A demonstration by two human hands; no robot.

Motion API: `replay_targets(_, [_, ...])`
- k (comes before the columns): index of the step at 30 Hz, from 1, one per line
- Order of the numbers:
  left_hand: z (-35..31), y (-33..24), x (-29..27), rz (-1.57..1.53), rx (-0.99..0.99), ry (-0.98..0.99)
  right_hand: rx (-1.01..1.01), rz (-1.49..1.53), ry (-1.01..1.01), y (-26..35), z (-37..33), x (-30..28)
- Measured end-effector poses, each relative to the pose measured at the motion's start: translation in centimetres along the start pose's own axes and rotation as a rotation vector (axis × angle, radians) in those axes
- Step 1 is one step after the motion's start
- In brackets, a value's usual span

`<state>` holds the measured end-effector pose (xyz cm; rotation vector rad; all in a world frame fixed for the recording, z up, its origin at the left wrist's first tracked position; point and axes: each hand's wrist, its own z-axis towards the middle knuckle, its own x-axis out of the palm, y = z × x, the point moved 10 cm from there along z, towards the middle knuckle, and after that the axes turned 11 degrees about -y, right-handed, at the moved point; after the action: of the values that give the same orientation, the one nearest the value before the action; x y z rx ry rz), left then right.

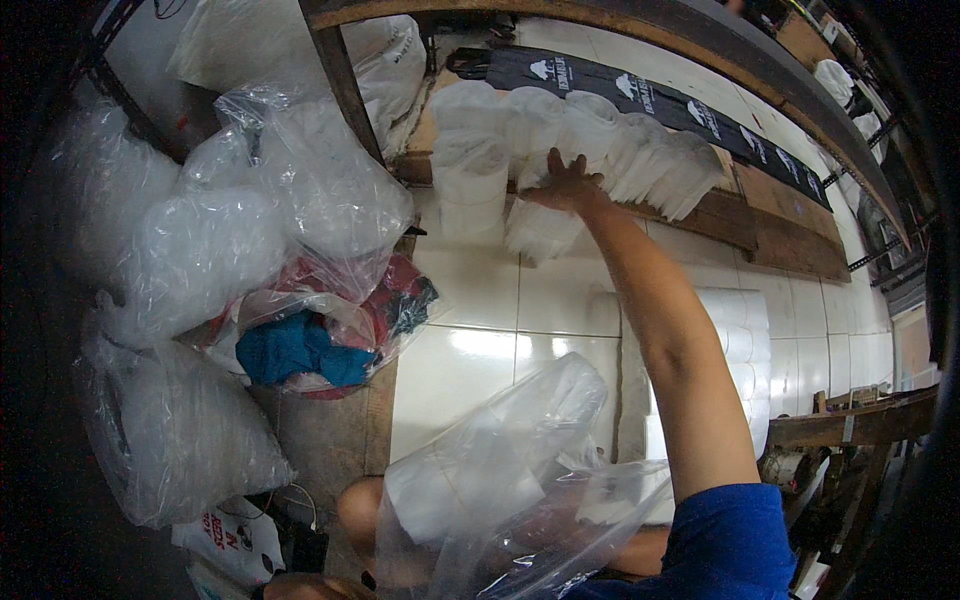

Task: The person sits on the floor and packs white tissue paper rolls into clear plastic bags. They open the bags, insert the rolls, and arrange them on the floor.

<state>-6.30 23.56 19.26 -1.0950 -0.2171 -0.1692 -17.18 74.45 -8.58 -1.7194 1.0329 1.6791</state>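
Observation:
My right arm stretches forward from a blue sleeve, and my right hand (pixel 568 188) lies over a translucent white bundle (pixel 543 232) with its fingers spread. Whether the fingertips press on it I cannot tell. Similar rounded bundles (pixel 470 180) stand in a row to either side, some leaning over. A large clear plastic bag (pixel 575 400) rests across my lap, with a white cylindrical bundle (pixel 465 490) inside. My left hand cannot be made out; only a strip of skin shows at the lower edge, left of my bent knee (pixel 360 510).
White rolled packs (pixel 742 345) lie under my right arm. Big filled clear bags (pixel 205 250) pile up at the left, beside a bag with blue and red cloth (pixel 305 350). A wooden shelf beam (pixel 640 30) crosses above; a dark printed strip (pixel 640 90) lies behind the bundles.

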Motion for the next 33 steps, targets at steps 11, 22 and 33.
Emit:
replay_targets(11, [-1.2,-0.4,-1.0,0.058,0.019,-0.075,0.230,0.148,-0.074,1.1,-1.8,-1.5])
replay_targets(22, [-2.3,-0.9,-2.6,0.377,-0.154,-0.130,0.219,0.036,-0.097,1.8,-3.1,-2.6])
replay_targets(33, [3.1,-3.1,-0.2,0.899,-0.348,-0.146,-0.069,0.096,-0.206,2.0,-2.2,-1.1])
